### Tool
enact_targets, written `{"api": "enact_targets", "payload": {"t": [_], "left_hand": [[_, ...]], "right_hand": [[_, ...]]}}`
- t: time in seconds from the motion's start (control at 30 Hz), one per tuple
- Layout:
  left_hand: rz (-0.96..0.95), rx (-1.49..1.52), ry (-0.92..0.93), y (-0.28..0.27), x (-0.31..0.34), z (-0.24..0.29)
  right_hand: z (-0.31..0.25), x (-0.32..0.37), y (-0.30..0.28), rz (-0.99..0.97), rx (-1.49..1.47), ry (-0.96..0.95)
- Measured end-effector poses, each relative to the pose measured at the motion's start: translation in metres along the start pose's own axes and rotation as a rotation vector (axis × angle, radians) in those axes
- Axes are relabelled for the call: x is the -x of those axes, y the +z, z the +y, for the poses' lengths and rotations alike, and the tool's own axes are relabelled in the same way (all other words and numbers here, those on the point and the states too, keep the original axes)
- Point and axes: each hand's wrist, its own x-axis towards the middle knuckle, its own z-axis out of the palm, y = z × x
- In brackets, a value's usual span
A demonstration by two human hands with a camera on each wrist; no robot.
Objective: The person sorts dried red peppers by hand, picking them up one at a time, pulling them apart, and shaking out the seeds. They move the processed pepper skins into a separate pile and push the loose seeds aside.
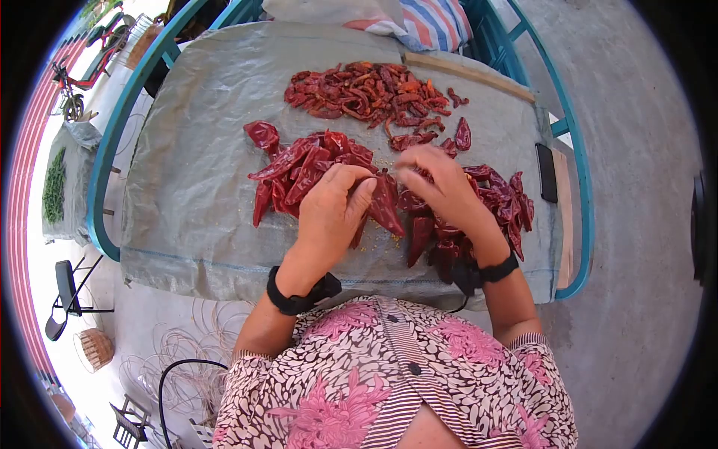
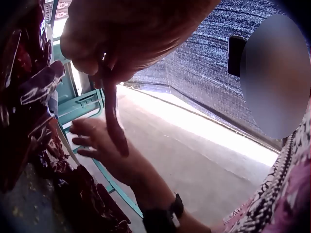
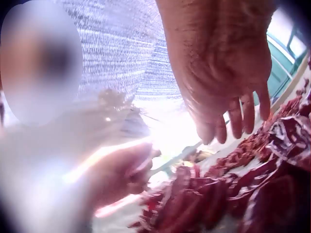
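The left grip [image 1: 327, 208] pinches, fingers curled, while the right grip [image 1: 443, 185] hovers near it, fingers loosely apart.

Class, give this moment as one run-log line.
left hand: pinches red pepper | right hand: holds nothing visible | left pile, right pile: on sheet | smaller peppers: beyond | phone: near right edge

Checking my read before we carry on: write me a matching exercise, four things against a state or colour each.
Column one:
1. Left hand
2. Right hand
3. Phone
4. Curved rail

Column two:
A. Blue-green
B. Fingers fairly straight, nothing visibly held
C. Black
D. Pinching a red pepper

Pairs: 1-D, 2-B, 3-C, 4-A
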Motion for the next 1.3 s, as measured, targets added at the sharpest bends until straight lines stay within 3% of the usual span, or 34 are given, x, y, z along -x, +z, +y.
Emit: {"api": "enact_targets", "payload": {"t": [0.13, 0.27, 0.37, 0.43, 0.57, 0.67, 0.77, 0.87, 0.9, 1.03, 1.1, 1.2, 1.3], "left_hand": [[-0.024, -0.1, 0.031, -0.009, -0.008, -0.005], [-0.038, -0.116, -0.038, -0.01, -0.009, 0.002], [-0.132, -0.103, -0.063, -0.008, -0.004, -0.001], [-0.188, -0.123, -0.054, -0.004, 0.0, -0.003], [-0.108, -0.059, 0.016, 0.004, 0.003, -0.004], [-0.074, 0.042, -0.032, 0.008, 0.0, 0.007], [-0.126, 0.099, -0.036, 0.011, -0.002, 0.012], [-0.083, -0.02, 0.117, 0.022, 0.0, -0.009], [-0.093, -0.036, 0.081, 0.02, 0.0, -0.007], [-0.122, -0.078, -0.026, 0.01, -0.002, -0.003], [-0.071, -0.117, 0.038, 0.013, -0.007, -0.004], [-0.008, -0.135, 0.113, 0.017, -0.007, -0.003], [-0.152, 0.005, -0.043, 0.017, -0.001, 0.002]], "right_hand": [[0.052, -0.013, 0.016, 0.099, 0.532, 0.051], [0.076, -0.016, 0.033, 0.068, 0.61, 0.015], [0.058, -0.023, 0.02, -0.097, 0.617, 0.149], [0.058, -0.021, 0.017, 0.006, 0.554, 0.097], [0.025, -0.021, 0.004, 0.309, 0.344, 0.036], [-0.013, -0.011, -0.001, 0.286, -0.05, 0.113], [-0.036, 0.001, -0.009, 0.013, -0.552, 0.31], [-0.035, 0.01, -0.016, 0.183, -0.336, 0.296], [-0.032, 0.013, -0.02, 0.238, -0.111, 0.316], [-0.01, 0.039, -0.015, 0.092, 0.372, 0.368], [-0.002, 0.046, -0.006, 0.028, 0.494, 0.328], [0.002, 0.045, -0.005, 0.007, 0.395, 0.323], [-0.004, 0.04, -0.011, 0.149, 0.172, 0.352]]}}
